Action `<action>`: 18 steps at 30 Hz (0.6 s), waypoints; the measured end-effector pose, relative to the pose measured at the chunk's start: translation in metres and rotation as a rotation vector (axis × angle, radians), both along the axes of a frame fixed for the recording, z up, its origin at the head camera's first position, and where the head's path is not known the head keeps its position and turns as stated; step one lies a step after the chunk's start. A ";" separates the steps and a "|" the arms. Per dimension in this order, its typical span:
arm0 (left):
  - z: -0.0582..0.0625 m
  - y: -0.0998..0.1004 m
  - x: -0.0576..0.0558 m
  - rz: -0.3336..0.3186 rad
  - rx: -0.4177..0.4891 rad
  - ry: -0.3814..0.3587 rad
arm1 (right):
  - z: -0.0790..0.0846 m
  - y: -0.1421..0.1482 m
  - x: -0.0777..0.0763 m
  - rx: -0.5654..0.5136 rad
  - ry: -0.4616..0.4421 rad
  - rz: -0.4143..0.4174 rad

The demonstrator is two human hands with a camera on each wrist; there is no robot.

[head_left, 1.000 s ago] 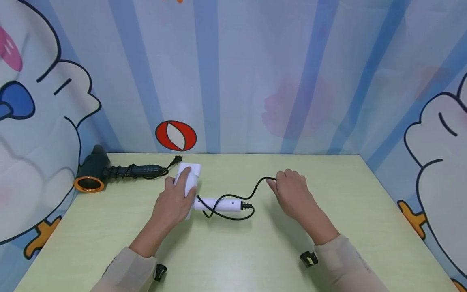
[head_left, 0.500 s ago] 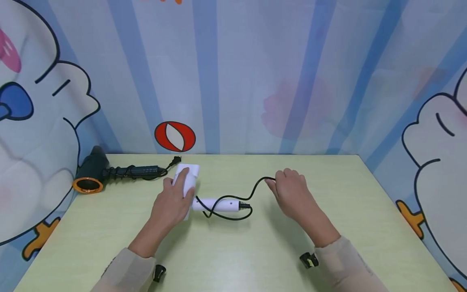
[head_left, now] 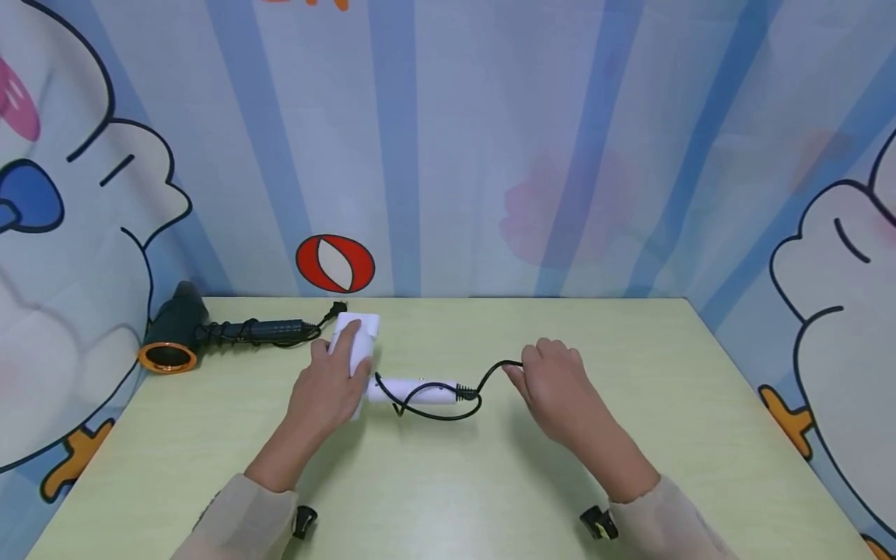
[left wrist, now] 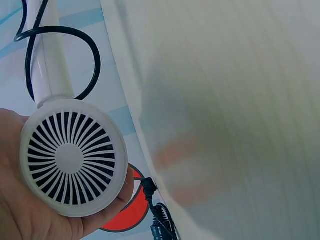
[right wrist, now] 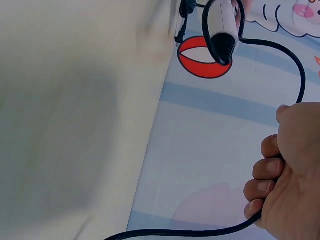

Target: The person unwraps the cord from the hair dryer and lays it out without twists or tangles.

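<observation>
My left hand (head_left: pixel 327 389) grips the head of a white hair dryer (head_left: pixel 358 351), its thumb and fingers around the body. The round slatted vent (left wrist: pixel 70 159) faces the left wrist camera. The dryer's handle (head_left: pixel 420 391) points right, with the black cord (head_left: pixel 441 418) looped about it. My right hand (head_left: pixel 560 393) holds the cord to the right of the handle. Its fingers (right wrist: pixel 267 169) curl around the cord in the right wrist view, and the loose end runs out below the fist.
A dark hair dryer (head_left: pixel 175 330) with an orange ring lies at the table's back left, its cord wound on the handle and its plug (head_left: pixel 339 308) near the white dryer. The table (head_left: pixel 448 498) meets a striped, cartoon-printed backdrop (head_left: pixel 462 155).
My right hand has come down slightly toward me, and the cord between it and the handle now bends more tightly. The left hand and white hair dryer stay nearly still.
</observation>
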State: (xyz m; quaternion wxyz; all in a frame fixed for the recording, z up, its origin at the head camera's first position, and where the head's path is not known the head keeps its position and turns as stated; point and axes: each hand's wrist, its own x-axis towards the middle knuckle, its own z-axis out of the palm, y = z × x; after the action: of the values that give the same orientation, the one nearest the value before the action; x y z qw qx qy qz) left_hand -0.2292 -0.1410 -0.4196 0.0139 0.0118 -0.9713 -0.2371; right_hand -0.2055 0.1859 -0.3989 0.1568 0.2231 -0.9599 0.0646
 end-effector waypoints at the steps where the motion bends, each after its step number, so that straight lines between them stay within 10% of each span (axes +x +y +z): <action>1: 0.000 0.000 0.000 0.001 0.001 0.001 | -0.001 0.000 0.003 0.000 -0.003 0.012; 18: 0.002 0.001 -0.001 -0.001 0.011 0.032 | -0.005 0.001 0.017 -0.008 0.012 0.050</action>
State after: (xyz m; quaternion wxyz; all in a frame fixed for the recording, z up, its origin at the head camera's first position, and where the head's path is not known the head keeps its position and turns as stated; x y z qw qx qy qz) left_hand -0.2305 -0.1399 -0.4179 0.0291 0.0075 -0.9696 -0.2428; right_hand -0.1882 0.1864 -0.4036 0.1616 0.2466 -0.9529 0.0709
